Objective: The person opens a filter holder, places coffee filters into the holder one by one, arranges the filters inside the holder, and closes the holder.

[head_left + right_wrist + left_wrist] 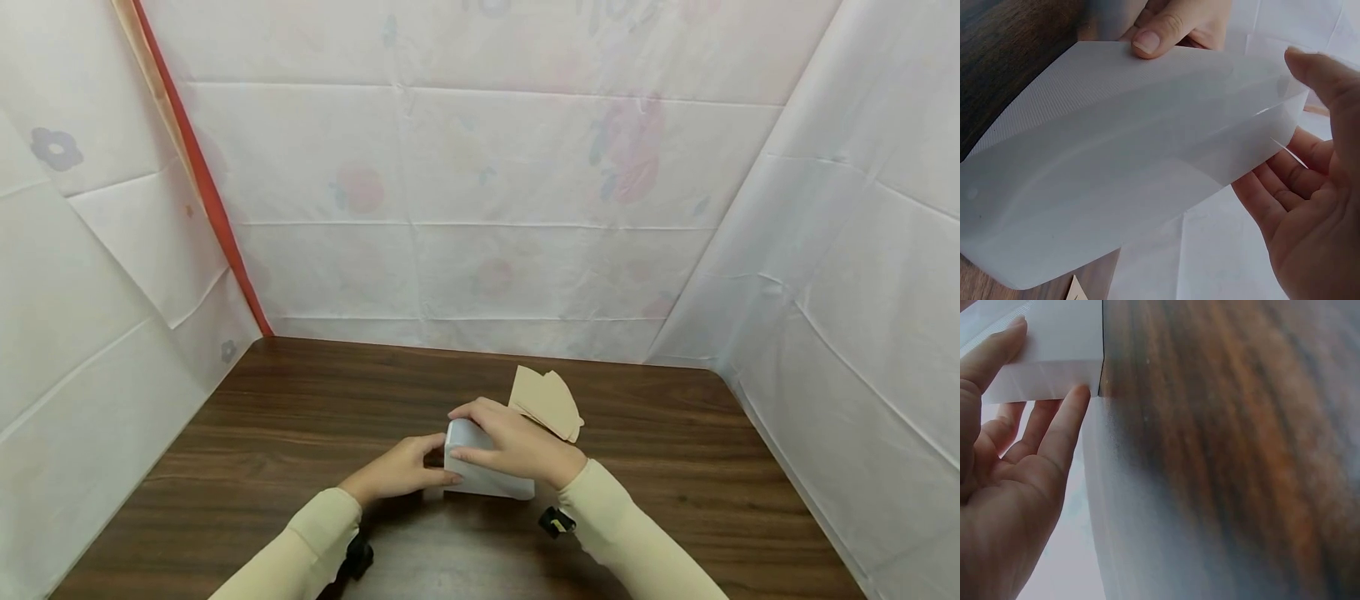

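Head view showed the box (491, 483) between both hands at the table (300, 433), just beside the cards (546, 404). The left hand (401, 471) pinched one end, thumb and fingers apart; the right hand (525, 442) gripped across the top, partly curled. Light, even pressure from both seemed best, to avoid tilting it.

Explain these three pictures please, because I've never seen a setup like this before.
There's no machine here, just a person's bare left hand and right hand at work. The wide picture comes from a camera worn on the head, looking forward and down; the two close-ups come from one camera on each wrist. Overlapping flat beige pieces lie on the dark wooden table. Both hands hold a white box-like object, the left at one end, the right over its top.
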Demonstrator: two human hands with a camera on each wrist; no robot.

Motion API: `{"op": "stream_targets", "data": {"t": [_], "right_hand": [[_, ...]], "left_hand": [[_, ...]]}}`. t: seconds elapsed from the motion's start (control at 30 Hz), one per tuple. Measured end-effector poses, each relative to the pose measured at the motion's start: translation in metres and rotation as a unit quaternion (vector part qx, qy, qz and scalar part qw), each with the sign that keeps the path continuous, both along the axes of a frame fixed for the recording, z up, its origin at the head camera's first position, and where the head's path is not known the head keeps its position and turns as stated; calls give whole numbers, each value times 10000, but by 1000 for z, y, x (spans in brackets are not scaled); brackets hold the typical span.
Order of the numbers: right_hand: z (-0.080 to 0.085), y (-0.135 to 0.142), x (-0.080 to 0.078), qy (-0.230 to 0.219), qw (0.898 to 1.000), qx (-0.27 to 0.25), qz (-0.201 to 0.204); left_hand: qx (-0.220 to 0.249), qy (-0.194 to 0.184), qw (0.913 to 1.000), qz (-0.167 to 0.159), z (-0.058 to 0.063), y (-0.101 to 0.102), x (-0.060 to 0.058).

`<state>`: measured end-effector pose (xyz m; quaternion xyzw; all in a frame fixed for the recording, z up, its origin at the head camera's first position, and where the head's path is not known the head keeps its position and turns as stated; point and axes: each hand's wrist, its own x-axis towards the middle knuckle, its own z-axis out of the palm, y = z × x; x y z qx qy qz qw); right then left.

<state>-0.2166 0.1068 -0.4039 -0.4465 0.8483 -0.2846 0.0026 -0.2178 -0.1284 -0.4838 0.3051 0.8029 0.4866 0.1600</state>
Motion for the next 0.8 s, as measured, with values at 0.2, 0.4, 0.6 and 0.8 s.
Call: {"op": "stream_targets", "data": {"t": [0.2,0.4,0.6,0.8], "right_hand": [[0,-1,0,105,9999,33,-12],[-2,-1,0,117,9999,54,-68],[-2,0,0,-6,10000,19,-32],[-3,1,0,59,10000,-17,-77]], "left_hand": [[26,-3,10000,-6,0,0,0],[-4,50,10000,5,1,0,0],[-3,38,10000,-22,1,1,1],[-35,91,10000,4,1,1,1]]}}
